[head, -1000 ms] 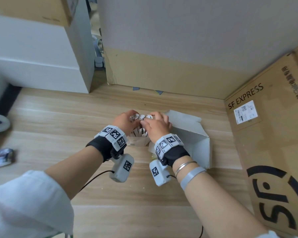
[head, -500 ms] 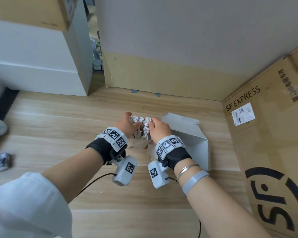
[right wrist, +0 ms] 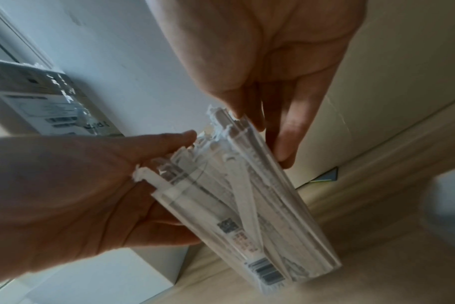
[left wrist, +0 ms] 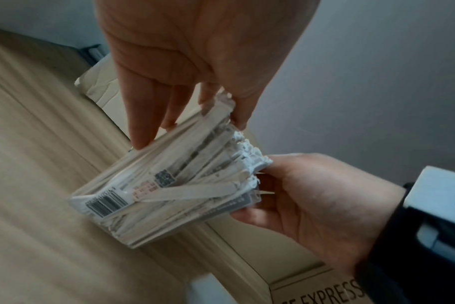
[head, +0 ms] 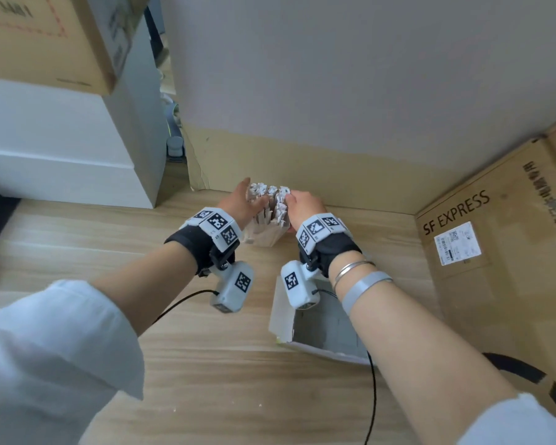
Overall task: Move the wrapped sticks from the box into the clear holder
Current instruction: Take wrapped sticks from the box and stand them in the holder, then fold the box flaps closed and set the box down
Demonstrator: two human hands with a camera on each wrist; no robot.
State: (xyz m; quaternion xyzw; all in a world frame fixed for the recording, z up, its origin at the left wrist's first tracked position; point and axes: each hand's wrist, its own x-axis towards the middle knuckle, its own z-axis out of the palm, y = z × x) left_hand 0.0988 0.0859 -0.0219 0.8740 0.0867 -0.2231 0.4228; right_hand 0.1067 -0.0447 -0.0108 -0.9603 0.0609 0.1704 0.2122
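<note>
Wrapped sticks (head: pixel 272 200) packed upright in the clear holder (head: pixel 264 234), ragged white paper ends poking above its rim. Holder standing on the wooden floor (head: pixel 206 364) close to the wall, cradled between both hands. Left hand (head: pixel 241 203) against the holder's left side, fingers (left wrist: pixel 143 127) straight and spread down its wall, thumb up at the paper tips. Right hand (head: pixel 302 203) on the opposite side, fingers loosely bent at the rim and touching the stick ends; not clear whether any stick is pinched. From the right wrist view, holder (right wrist: pixel 260 216) tilted in frame, barcode label low on its wall, left hand (right wrist: pixel 78 195) cupping its side and right fingers (right wrist: pixel 286 133) laid along the sticks (right wrist: pixel 237 156). White box (head: pixel 318 329) lying open on the floor nearer the body, under the right forearm, well apart from the holder. Large SF EXPRESS carton (head: pixel 495 252) at the right.
</note>
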